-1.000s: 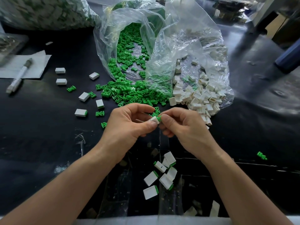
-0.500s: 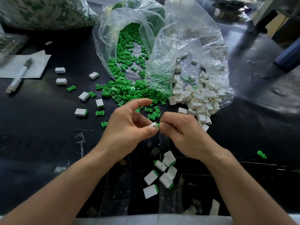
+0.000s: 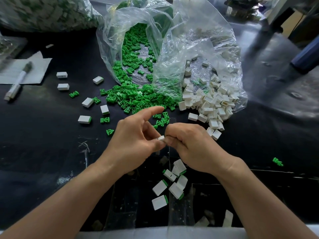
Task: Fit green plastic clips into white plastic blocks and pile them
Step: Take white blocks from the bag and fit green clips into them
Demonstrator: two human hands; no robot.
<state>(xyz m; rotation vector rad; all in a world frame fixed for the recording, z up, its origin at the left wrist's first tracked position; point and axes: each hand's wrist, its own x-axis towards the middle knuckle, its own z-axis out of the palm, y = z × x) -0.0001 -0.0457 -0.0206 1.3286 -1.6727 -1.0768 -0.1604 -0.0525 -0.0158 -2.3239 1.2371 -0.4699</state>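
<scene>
Hands meet at the middle of the head view. The left hand (image 3: 136,135) pinches one white block (image 3: 160,138) with thumb and fingers, index finger stretched out; the right hand (image 3: 191,145), fingers curled, pinches its other end. At 12 o'clock from them green clips (image 3: 136,99) spill from a clear bag (image 3: 110,40), at 2 o'clock lie loose white blocks (image 3: 210,104), at 6 o'clock fitted blocks (image 3: 175,187) form a small pile.

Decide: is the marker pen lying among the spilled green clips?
No, the marker pen lies partly on a white paper sheet, well left of the green clips.
</scene>
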